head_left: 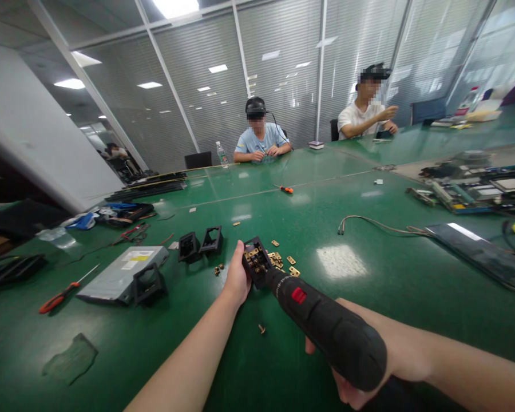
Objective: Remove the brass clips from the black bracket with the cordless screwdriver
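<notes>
My left hand grips a black plastic frame by its left side, with brass pieces and screws showing inside it. Wrapped around the handle of a black cordless drill with a red switch is my right hand, mostly hidden under the tool. The drill's front end reaches the frame's lower right part; its bit tip cannot be made out. Loose brass plates lie just right of the frame. A few small screws sit to its left, and a single screw lies nearer me.
More black frames stand at left, one leaning on a silver disc drive. An orange screwdriver lies beyond it. At right are a flat dark panel with a cable and circuit boards. Two people sit across the green table.
</notes>
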Motion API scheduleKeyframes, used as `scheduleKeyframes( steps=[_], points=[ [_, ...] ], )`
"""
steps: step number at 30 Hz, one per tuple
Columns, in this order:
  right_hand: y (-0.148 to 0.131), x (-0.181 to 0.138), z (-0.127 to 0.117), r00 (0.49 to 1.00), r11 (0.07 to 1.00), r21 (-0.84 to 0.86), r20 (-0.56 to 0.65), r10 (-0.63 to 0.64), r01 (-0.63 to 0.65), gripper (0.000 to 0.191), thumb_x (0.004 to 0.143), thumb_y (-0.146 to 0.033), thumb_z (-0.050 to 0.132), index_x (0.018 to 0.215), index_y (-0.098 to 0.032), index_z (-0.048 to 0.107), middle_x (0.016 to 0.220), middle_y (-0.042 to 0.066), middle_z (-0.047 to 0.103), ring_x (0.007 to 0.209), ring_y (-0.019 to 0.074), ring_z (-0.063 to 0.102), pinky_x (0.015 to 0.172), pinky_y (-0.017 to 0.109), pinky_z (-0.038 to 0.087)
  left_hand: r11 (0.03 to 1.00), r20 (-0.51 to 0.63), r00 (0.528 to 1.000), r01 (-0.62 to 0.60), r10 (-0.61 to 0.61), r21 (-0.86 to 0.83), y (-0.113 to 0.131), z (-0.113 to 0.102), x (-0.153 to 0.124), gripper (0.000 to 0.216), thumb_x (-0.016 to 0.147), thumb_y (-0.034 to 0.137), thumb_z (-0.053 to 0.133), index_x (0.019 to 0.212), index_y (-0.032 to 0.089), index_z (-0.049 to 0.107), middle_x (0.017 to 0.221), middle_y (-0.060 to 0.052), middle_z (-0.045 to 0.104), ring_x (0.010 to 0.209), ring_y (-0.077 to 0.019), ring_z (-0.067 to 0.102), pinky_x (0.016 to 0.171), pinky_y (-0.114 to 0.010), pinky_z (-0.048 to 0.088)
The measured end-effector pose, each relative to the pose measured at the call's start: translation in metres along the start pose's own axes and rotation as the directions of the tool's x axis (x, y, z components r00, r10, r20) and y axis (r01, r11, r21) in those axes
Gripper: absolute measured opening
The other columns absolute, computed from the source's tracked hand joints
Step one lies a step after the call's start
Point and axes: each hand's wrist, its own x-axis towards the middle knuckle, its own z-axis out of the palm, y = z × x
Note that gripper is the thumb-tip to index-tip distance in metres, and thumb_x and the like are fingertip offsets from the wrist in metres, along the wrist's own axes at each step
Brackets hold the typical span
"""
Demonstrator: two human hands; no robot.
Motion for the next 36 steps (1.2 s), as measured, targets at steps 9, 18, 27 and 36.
scheduleKeyframes(
  steps=[9, 18, 27, 36],
  points=[
    [-0.001, 0.000, -0.006, 0.999, 0.999, -0.035, 0.035, -0.011, 0.013, 0.069, 0.041, -0.046, 0.103, 0.087, -0.014, 0.064, 0.067, -0.004, 0.065, 0.062, 0.0115, 0.059, 0.055, 0.022, 0.041, 1.000, 0.006, 1.000, 0.000, 0.000, 0.011, 0.000, 0.001, 0.000, 0.050, 0.101, 0.054, 0.045, 0.098, 0.011, 0.070, 0.086, -0.014, 0.078, 0.079, -0.0247, 0.077, 0.079, -0.038, 0.063],
    [0.013, 0.001, -0.010, 0.999, 0.999, 0.033, 0.028, -0.023, 0.022, 0.077, 0.036, -0.032, 0.105, 0.101, -0.011, 0.069, 0.064, -0.004, 0.066, 0.057, 0.0133, 0.062, 0.050, 0.020, 0.040, 1.000, 0.003, 1.000, -0.005, 0.005, 0.022, 0.000, 0.002, -0.001, 0.048, 0.101, 0.053, 0.046, 0.097, 0.012, 0.070, 0.086, -0.013, 0.078, 0.076, -0.0235, 0.076, 0.069, -0.033, 0.062],
    [0.004, -0.001, -0.007, 1.000, 0.998, 0.068, 0.008, -0.012, 0.012, 0.070, 0.036, -0.030, 0.105, 0.093, -0.011, 0.069, 0.065, -0.003, 0.068, 0.059, 0.0113, 0.058, 0.054, 0.020, 0.038, 0.998, 0.002, 1.000, -0.020, 0.020, 0.053, 0.000, 0.001, 0.001, 0.048, 0.101, 0.054, 0.044, 0.097, 0.013, 0.067, 0.088, -0.015, 0.078, 0.075, -0.0253, 0.076, 0.069, -0.036, 0.062],
    [0.006, 0.002, -0.007, 0.999, 0.997, 0.078, 0.039, 0.020, -0.023, 0.066, 0.036, -0.031, 0.104, 0.087, -0.012, 0.068, 0.068, -0.004, 0.067, 0.060, 0.0100, 0.055, 0.055, 0.020, 0.039, 0.999, 0.015, 1.000, -0.019, 0.018, 0.045, -0.001, -0.001, 0.001, 0.049, 0.100, 0.057, 0.047, 0.104, 0.012, 0.068, 0.090, -0.014, 0.078, 0.079, -0.0263, 0.076, 0.078, -0.041, 0.063]
  ],
)
